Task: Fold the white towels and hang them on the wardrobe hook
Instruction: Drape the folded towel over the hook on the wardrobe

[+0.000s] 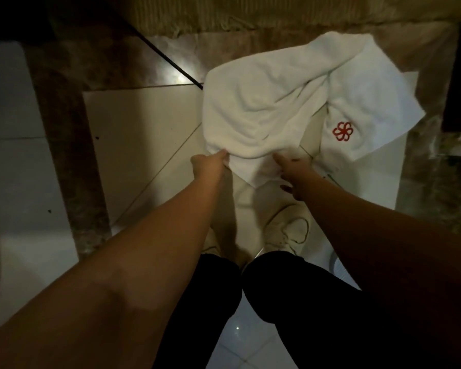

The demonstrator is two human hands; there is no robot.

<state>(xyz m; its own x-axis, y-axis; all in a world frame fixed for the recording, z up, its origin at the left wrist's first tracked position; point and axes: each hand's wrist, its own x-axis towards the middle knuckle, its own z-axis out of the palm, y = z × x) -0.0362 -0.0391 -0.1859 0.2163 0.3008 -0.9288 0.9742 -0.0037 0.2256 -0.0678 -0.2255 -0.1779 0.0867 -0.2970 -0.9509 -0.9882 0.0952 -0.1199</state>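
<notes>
While it hangs rumpled above the pale floor tiles (144, 123), the white towel (264, 107) shows soft terry folds and one red flower-like emblem (343, 131) (stitched near a corner). Two grips pinch its near edge: left hand (209, 162), right hand (294, 169). One towel, two pale shoes (288, 233).

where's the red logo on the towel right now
In the head view, the red logo sits right of centre on the white towel's right-hand flap, beyond the right hand.
</notes>
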